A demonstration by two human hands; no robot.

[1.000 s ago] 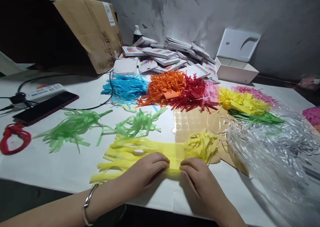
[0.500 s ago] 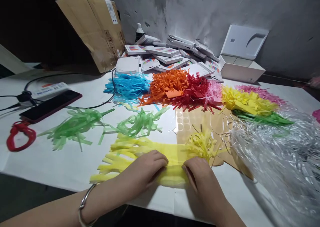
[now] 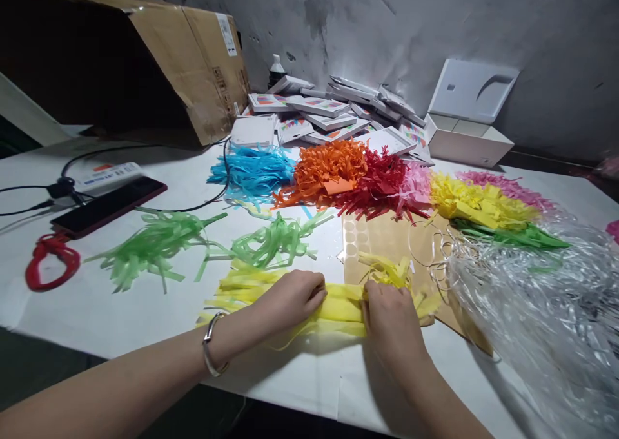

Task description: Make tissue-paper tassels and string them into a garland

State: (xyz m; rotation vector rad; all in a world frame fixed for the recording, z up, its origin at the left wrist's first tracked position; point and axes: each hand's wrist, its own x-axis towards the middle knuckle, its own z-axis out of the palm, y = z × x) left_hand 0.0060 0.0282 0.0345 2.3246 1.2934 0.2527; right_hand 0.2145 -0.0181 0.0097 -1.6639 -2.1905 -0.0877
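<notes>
A strip of yellow fringed tissue paper lies across the white table near its front edge, partly rolled along its length. My left hand presses down on its left part, and my right hand grips the roll just right of the middle. Loose yellow fringes spread out past both hands. A silver bangle circles my left wrist.
Green fringe bundles lie left of the yellow strip. Blue, orange, red, pink and yellow fringe piles run across the middle. A sticker-dot sheet, clear silvery strands, a phone, a red cord, small boxes and a cardboard box surround them.
Both hands have moved away from me across the table, rolling the yellow strip's near edge over. The flat strip is now a thicker roll.
</notes>
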